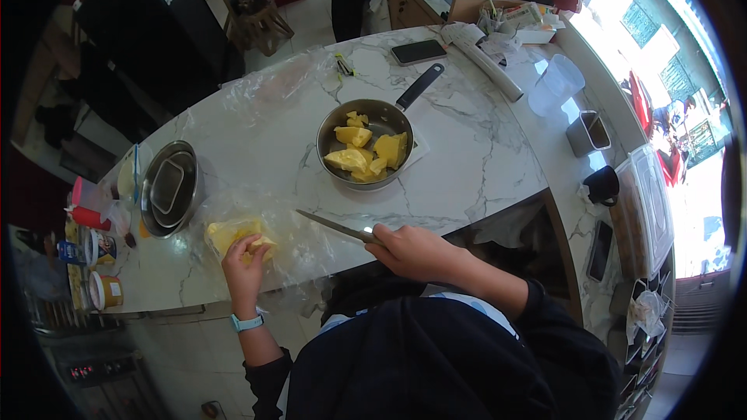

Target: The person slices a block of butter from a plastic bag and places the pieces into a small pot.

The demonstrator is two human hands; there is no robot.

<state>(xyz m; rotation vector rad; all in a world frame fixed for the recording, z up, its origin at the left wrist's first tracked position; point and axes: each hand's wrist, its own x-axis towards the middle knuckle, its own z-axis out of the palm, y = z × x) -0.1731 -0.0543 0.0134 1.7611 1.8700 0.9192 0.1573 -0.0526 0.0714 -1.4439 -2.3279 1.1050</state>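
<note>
My right hand (416,251) is wrapped round the handle of a knife (331,224), whose blade points left just above the counter. With fingers and thumb pinched together, my left hand (245,263) grips the near end of a yellow block of what looks like butter (227,233). The block lies on crumpled clear plastic wrap (299,253), and my fingers hide part of it. Beyond the knife stands a steel saucepan (320,148) with a black handle pointing away to the right. Several yellow chunks (354,136) lie inside it. A flat white thing (421,148) shows from under the pan.
Nested steel bowls (196,179) and several tubs (105,291) stand at the left. More plastic film (272,85) lies at the far side, near a phone (419,51). Along the right are a clear jug (557,85), a black mug (601,186) and a lidded plastic box (646,210).
</note>
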